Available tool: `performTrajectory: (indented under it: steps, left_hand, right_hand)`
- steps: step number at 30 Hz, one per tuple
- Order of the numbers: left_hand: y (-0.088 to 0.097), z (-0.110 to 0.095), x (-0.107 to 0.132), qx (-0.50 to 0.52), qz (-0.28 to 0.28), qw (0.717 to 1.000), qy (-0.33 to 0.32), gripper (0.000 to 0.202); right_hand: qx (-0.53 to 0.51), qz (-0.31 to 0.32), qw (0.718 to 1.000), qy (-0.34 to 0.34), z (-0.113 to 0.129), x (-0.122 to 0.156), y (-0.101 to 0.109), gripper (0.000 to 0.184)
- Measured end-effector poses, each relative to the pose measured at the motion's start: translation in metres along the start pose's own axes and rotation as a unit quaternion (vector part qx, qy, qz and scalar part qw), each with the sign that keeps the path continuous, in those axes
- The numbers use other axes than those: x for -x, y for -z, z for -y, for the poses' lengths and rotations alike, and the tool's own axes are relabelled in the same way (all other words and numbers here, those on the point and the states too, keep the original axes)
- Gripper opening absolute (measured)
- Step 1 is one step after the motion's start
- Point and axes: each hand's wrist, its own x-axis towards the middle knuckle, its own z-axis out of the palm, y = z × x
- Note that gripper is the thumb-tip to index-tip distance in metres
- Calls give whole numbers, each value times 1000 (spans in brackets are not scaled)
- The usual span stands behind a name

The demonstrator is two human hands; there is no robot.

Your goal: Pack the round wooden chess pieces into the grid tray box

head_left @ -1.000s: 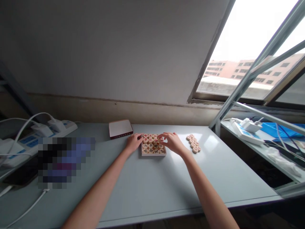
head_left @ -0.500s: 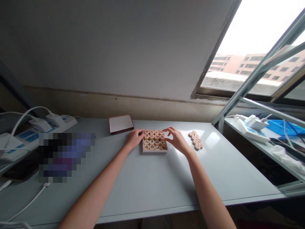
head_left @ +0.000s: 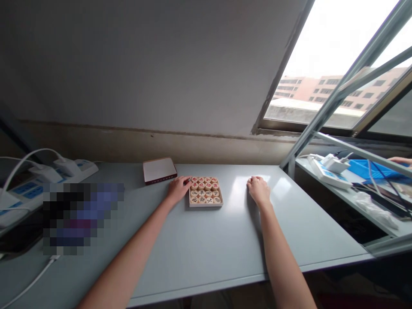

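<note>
A shallow wooden tray holds round wooden Chinese chess pieces, packed in rows, with red and black characters on top. My left hand rests on the table, its fingertips at the tray's left edge, holding nothing I can see. My right hand lies palm-down to the right of the tray, its fingers drawn together. The loose pieces seen earlier on that side do not show; they may be under this hand, but I cannot tell.
A flat white box with a dark red side lies behind and left of the tray on the pale grey table. A power strip with plugs sits at the far left. Another person's hand shows at the right, above a lower shelf.
My hands have come away from above the tray. The right hand has moved right onto the spot where the loose pieces lay, and those pieces no longer show.
</note>
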Motion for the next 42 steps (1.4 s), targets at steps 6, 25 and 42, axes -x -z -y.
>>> performTrajectory:
  steps: [6,25,42]
  left_hand:
    - [-1,2,0,4,-7,1000,-6,33]
    - [10,17,-6,99,-35,994,-25,28]
    - [23,6,5,33,137,988,-56,46]
  right_hand:
    - [-99,-29,992,75,10,-4,-8,30]
    - [-275,22,880,387,101,61,4,20]
    - [-98,-99,964,227,63,23,-8,31]
